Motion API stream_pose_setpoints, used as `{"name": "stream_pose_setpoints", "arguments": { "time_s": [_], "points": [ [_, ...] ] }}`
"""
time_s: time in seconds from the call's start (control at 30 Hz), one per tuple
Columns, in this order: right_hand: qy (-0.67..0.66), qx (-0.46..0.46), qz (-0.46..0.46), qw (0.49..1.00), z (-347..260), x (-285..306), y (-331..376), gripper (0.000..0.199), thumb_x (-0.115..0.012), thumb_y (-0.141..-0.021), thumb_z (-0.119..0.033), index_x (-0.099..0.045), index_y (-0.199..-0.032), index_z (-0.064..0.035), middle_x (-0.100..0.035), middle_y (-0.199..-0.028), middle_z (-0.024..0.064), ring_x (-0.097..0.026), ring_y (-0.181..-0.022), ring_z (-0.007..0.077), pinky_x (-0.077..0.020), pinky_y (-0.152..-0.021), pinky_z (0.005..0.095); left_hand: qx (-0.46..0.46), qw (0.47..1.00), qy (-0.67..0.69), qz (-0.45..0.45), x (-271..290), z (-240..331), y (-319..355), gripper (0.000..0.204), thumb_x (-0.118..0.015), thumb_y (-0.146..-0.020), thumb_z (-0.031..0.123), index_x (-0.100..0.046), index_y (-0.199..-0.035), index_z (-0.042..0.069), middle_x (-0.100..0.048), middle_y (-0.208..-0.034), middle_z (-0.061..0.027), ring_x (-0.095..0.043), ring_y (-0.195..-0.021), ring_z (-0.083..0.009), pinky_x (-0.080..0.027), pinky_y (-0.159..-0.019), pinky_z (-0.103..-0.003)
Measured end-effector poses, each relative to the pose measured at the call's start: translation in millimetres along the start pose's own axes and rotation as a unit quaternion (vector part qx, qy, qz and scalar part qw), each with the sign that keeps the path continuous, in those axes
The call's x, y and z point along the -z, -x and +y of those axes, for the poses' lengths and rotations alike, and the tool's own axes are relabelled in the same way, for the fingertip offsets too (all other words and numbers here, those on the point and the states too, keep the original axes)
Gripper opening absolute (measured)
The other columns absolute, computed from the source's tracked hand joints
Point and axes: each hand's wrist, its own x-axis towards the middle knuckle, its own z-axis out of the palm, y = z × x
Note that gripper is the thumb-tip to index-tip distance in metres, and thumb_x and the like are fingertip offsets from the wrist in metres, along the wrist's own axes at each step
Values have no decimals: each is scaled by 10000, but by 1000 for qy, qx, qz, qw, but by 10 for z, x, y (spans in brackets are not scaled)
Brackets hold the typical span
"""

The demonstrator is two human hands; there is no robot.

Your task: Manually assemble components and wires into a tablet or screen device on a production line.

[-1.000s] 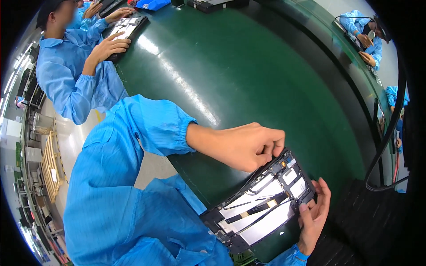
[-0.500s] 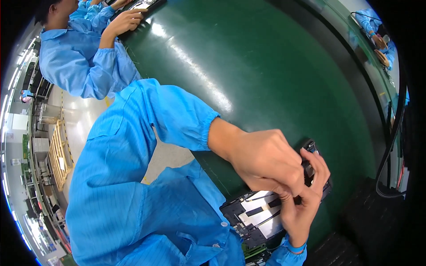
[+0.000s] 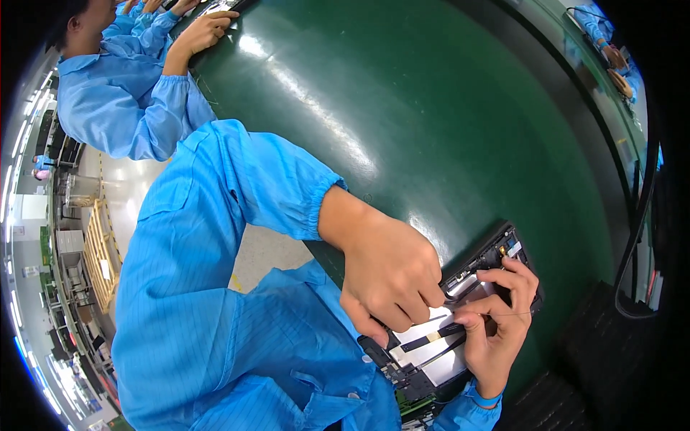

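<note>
An opened electronic device (image 3: 438,368) with a black frame, silver-white panels and dark flat strips lies tilted at the lower right. My left hand (image 3: 394,271) is over its left part, fingers curled and the back of the hand upward; the fingertips are mostly hidden. On the device's right side my right hand (image 3: 497,323) has its thumb and index finger brought together over the silver area. A thin dark line shows by these fingertips, too fine to name. The right hand's other fingers bend near the device's black upper end (image 3: 509,248).
The green tabletop (image 3: 402,115) stretches beyond my hands. At the upper left, a co-worker in a blue smock (image 3: 122,100) works at the table. Another person's hands (image 3: 617,68) show at the far right. A black cable (image 3: 640,237) hangs at the right edge.
My left hand has moved left, away from my right hand, uncovering the device's upper end. My right thumb and index finger stay close together over the device.
</note>
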Motion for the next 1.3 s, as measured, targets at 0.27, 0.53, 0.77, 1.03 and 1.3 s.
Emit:
{"name": "stream_pose_setpoints", "arguments": {
  "time_s": [0.27,0.53,0.77,1.03,1.3],
  "points": [
    [-15,6,3,1000,31,-71,16,154,-878,-773,-170,-776,-753,-56,-710,-1131,97,-559,-1302,381,-453,-1073,522,-37,999,-10,-19,-35,13,25,509,-704,-977,388,-503,-588,128,-523,-677,-32,-610,-655,-244,-412,-499,-358],
    [-20,20,82,996,113,-174,49,167,-928,-756,-66,-823,-886,-56,-701,-1033,68,-635,-1134,337,-521,-975,464,-51,997,-47,-18,-106,-61,54,490,-696,-998,380,-523,-611,135,-510,-670,-15,-598,-644,-212,-390,-502,-343],
    [-17,24,95,995,115,-197,33,176,-936,-751,-73,-821,-882,-50,-702,-1027,68,-641,-1108,330,-529,-961,461,-75,995,-67,-25,-74,-112,29,484,-700,-999,367,-518,-611,142,-503,-670,-14,-584,-644,-209,-384,-503,-336],
    [0,44,114,993,105,-207,-44,272,-978,-674,-56,-731,-786,-34,-679,-962,79,-635,-1020,323,-532,-860,440,-83,990,-114,-21,13,-256,34,467,-704,-992,340,-521,-613,139,-497,-676,-6,-583,-664,-202,-369,-499,-322],
    [-2,56,115,992,135,-195,-50,271,-974,-689,-57,-729,-803,-42,-681,-957,75,-630,-984,311,-524,-849,431,-58,992,-111,-25,29,-286,24,446,-706,-988,322,-539,-624,126,-521,-690,-13,-594,-666,-202,-408,-508,-316]
  ]
}}
